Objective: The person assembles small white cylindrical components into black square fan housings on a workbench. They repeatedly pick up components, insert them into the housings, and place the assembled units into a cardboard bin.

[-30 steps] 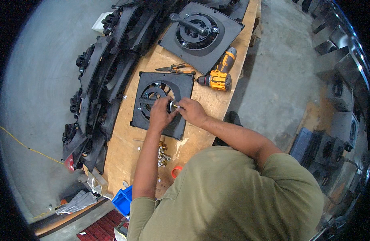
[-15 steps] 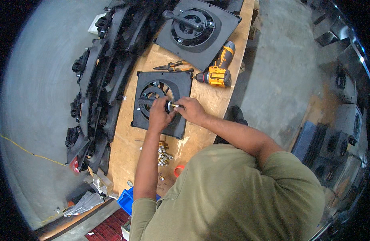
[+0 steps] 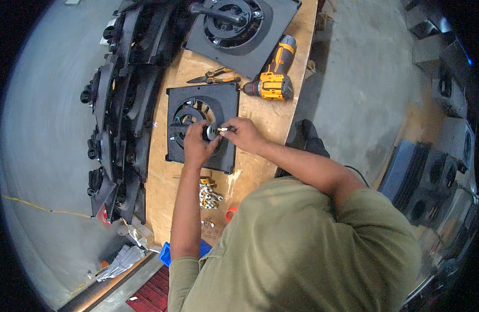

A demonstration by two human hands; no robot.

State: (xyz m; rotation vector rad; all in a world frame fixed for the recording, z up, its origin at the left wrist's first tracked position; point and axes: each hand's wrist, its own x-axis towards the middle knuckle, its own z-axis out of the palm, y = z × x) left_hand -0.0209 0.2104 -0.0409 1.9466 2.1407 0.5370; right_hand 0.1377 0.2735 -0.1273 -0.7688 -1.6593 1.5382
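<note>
A square black panel with a round vented opening lies on the wooden bench in front of me. Over it, my left hand is closed round a short dark cylinder with a grey disc face; whether this joins the panel's black arm is hidden by my fingers. My right hand pinches a small white-and-brass fitting between thumb and fingertips, close beside the disc. Several similar fittings are heaped near my left forearm.
Beyond the panel lie pliers, a yellow-and-black cordless drill and a second black panel. Stacked black panels line the bench's left side. An orange ring and blue bin sit near my body.
My view has shifted slightly, so the bench things appear further left and higher. The grey disc face now turns more toward me, and the fitting in my right hand remains beside it.
</note>
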